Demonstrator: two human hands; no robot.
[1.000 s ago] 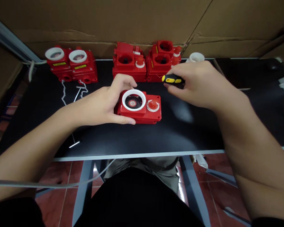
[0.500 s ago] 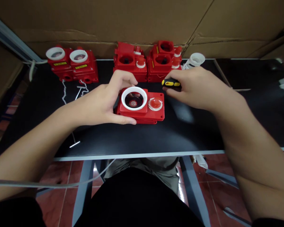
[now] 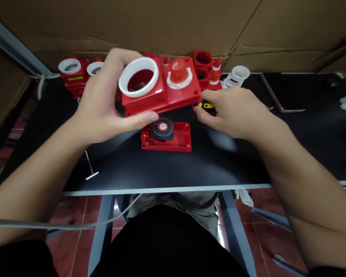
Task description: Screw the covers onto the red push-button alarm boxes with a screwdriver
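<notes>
My left hand (image 3: 108, 92) grips a red housing cover (image 3: 167, 94) by its left end and holds it tilted above the table. The cover carries a white ring (image 3: 123, 82) round an opening and a red dome (image 3: 178, 71) with a white collar. Below it on the table lies the red box base (image 3: 181, 138), and a black round piece with a red-and-white centre (image 3: 163, 127) sits in its left part. My right hand (image 3: 227, 111), beside the cover's right end, is closed round a black-and-yellow handle (image 3: 208, 105); the tool's other end is hidden.
Finished-looking red units with white rings (image 3: 72, 73) stand at the back left. Several red housings (image 3: 203, 57) stand behind the cover. White ring parts (image 3: 238, 75) and a dark flat device (image 3: 282, 96) lie back right. A thin metal T-shaped rod (image 3: 90, 169) rests near the front edge.
My left hand has lifted the cover up off its base and tilted it, exposing the base and the black round piece. My right hand stays nearly in place with the handle.
</notes>
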